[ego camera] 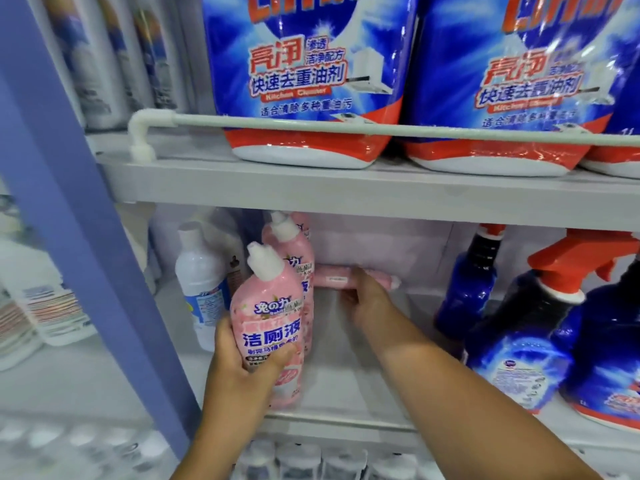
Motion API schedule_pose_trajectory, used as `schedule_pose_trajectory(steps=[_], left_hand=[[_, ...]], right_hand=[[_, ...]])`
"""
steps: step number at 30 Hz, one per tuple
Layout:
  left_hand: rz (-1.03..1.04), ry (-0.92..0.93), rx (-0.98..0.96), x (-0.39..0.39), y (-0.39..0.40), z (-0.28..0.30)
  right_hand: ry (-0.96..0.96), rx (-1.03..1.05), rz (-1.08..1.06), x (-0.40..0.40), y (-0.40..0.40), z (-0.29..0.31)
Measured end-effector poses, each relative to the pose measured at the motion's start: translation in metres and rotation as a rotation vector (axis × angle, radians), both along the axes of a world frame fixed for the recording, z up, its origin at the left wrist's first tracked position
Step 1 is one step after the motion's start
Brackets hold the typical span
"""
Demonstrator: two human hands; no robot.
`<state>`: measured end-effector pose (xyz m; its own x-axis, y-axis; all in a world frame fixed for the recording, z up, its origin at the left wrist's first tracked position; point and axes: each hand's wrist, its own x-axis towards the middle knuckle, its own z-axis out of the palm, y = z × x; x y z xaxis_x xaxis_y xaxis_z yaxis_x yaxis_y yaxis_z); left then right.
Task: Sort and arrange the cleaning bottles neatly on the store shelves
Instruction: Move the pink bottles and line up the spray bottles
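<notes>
While left hand (239,355) grips upright pink bottle (268,327), right hand (367,299) holds sideways bottle (334,279), cap rightward

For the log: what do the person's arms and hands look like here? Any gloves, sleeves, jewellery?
Both arms come in from the bottom edge, bare along all that shows. No sleeve reaches into the picture. The left hand and the right hand wear no gloves. No watch, bracelet or ring shows on either wrist or on the fingers in view, though some fingers are hidden.

- Pale grey shelf (346,188) with a white guard rail (311,124) along its front.
- Blue-violet upright post (69,202) at left.
- Even, bright light.
</notes>
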<state>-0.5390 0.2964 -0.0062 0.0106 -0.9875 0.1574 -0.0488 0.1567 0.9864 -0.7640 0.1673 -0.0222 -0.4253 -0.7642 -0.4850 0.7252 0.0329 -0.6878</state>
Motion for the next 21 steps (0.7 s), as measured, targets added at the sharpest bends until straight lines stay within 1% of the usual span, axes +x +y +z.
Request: schedule_pose_trajectory(steps=[4, 7, 12, 17, 19, 21], left_hand=[[-0.047, -0.017, -0.043, 0.002, -0.002, -0.001], [-0.071, -0.035, -0.046, 0.006, -0.005, -0.001], [-0.089, -0.034, -0.034, 0.008, -0.007, -0.003], [-0.109, -0.021, -0.039, 0.007, -0.01, -0.005], [-0.127, -0.019, -0.046, 0.005, -0.011, -0.007], [-0.141, -0.002, -0.052, 0.003, -0.013, -0.009]], right_hand=[[0.079, 0.117, -0.066, -0.009, -0.016, 0.008], [0.045, 0.111, -0.027, -0.013, -0.009, 0.011], [0.2, -0.118, -0.009, -0.007, 0.044, 0.014], [0.672, -0.232, -0.133, -0.006, 0.103, 0.054], [0.844, -0.241, -0.092, -0.005, 0.129, 0.059], [0.989, -0.226, -0.05, -0.007, 0.15, 0.051]])
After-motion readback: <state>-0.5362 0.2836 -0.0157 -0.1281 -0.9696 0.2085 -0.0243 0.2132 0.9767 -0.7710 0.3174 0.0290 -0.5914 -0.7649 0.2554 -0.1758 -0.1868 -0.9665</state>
